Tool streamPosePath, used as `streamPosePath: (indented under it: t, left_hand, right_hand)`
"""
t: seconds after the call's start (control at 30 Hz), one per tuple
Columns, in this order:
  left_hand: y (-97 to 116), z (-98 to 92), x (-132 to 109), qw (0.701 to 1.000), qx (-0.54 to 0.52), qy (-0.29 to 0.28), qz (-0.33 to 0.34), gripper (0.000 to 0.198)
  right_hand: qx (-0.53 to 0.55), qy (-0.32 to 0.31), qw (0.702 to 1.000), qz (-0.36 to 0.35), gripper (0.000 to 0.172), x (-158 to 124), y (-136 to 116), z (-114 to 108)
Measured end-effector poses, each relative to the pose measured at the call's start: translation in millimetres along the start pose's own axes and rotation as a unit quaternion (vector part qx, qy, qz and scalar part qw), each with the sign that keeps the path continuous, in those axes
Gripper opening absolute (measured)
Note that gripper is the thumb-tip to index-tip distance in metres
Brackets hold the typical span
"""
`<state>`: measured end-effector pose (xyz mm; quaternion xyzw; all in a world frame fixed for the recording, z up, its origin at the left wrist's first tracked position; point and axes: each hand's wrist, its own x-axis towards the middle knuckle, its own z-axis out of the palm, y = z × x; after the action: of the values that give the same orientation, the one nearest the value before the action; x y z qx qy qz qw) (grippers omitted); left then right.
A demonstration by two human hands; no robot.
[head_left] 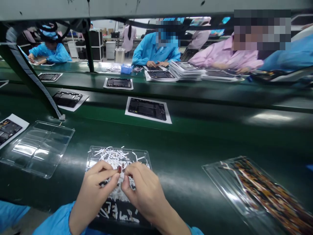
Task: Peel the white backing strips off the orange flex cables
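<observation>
My left hand (96,186) and my right hand (143,187) meet over a clear plastic tray (144,155) heaped with white paper strips (112,156). Between the fingertips of both hands I pinch a small dark red-brown part (119,169). A black device (114,209) with white strips stuck on it lies under my wrists at the near edge. Blue sleeves cover both forearms.
An empty clear tray (36,148) lies to the left; a clear tray of brown-orange flex parts (266,192) lies to the right. Black tablet frames on white sheets (148,109) ride the green conveyor. Across it, people in blue and pink coats work beside stacked frames (186,69). A slanted post (31,78) stands at left.
</observation>
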<state>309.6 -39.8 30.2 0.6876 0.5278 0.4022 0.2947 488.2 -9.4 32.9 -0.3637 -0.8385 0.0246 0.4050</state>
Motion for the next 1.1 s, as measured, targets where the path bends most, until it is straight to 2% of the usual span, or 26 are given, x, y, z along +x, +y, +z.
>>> streamPosePath:
  t: [0.1, 0.27, 0.37, 0.47, 0.53, 0.63, 0.7, 0.8, 0.87, 1.0, 1.1]
  left_hand:
    - [2, -4.1, -1, 1.000, 0.002, 0.002, -0.007, 0.025]
    - [9, -0.8, -4, 1.000, 0.020, -0.008, 0.000, 0.028]
    - [12, 0.4, -7, 0.999, 0.035, -0.002, 0.021, 0.024]
    - [9, -14.0, -10, 0.996, 0.076, -0.008, 0.050, 0.021]
    - [2, -37.0, -11, 0.994, 0.102, -0.029, 0.034, 0.021]
    - [-10, -88.6, -12, 0.990, 0.132, -0.043, -0.037, 0.023]
    - [-16, -126.0, -12, 0.982, 0.164, -0.024, -0.086, 0.025]
    - [-25, -172.2, -7, 0.966, 0.209, 0.037, -0.150, 0.029]
    - [-34, -193.3, 0, 0.959, 0.219, 0.067, -0.170, 0.036]
    - [-62, -222.1, 15, 0.954, 0.211, 0.106, -0.183, 0.052]
    - [-84, -242.6, 10, 0.945, 0.212, 0.125, -0.214, 0.057]
  right_hand:
    - [-0.007, 0.006, 0.999, -0.038, 0.011, 1, -3, -5]
    - [-0.067, 0.009, 0.995, -0.073, 0.016, -2, -7, -4]
    - [-0.050, 0.015, 0.997, -0.055, 0.018, -4, -6, -2]
    - [0.002, -0.002, 1.000, 0.012, 0.018, -5, 1, -9]
    - [0.012, -0.045, 0.998, 0.032, 0.019, -9, 10, -17]
    - [-0.001, -0.124, 0.992, -0.023, 0.032, -20, 32, -20]
    - [-0.019, -0.113, 0.992, -0.056, 0.041, -30, 46, -15]
    - [-0.017, -0.070, 0.994, -0.084, 0.044, -40, 59, -2]
    - [-0.010, -0.054, 0.995, -0.088, 0.043, -42, 62, 2]
    - [0.001, -0.053, 0.996, -0.078, 0.039, -44, 64, 2]
    - [0.019, -0.070, 0.995, -0.063, 0.039, -46, 73, 4]
